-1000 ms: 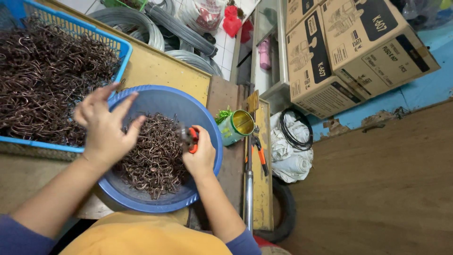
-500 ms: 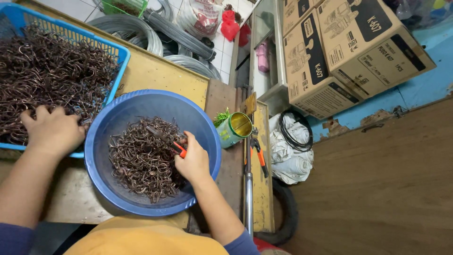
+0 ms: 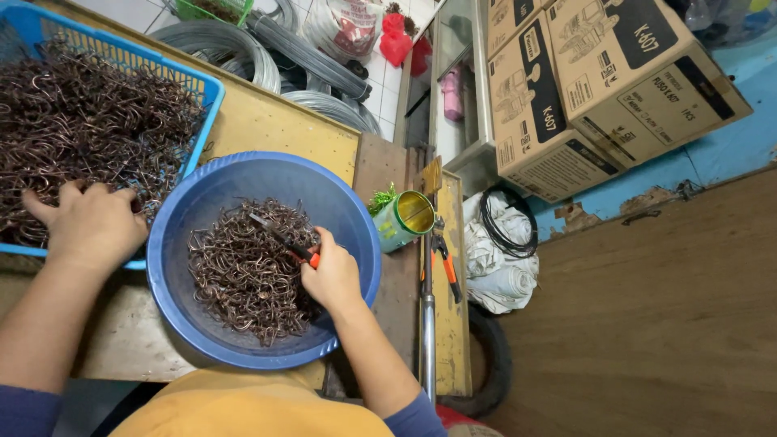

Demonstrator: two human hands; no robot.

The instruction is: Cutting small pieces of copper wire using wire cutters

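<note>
Over the blue basin (image 3: 263, 182), right hand (image 3: 330, 277) grips orange-handled pliers (image 3: 285, 241); at nine o'clock, left hand (image 3: 91, 222), fingers curled, digs into crate wire hooks (image 3: 81, 121), gathering more.

Two hands are in view, the left hand (image 3: 91, 224) and the right hand (image 3: 332, 277). There is one round blue basin (image 3: 267, 174) and one blue mesh basket (image 3: 198, 93), each holding bent wire pieces too many to count. One orange-handled pair of pliers (image 3: 285, 241) sits in the right hand, and a second pair (image 3: 445, 263) lies to the right. One green tin can (image 3: 409, 217) stands there. Two printed cardboard boxes (image 3: 623, 73) sit far right.
</note>
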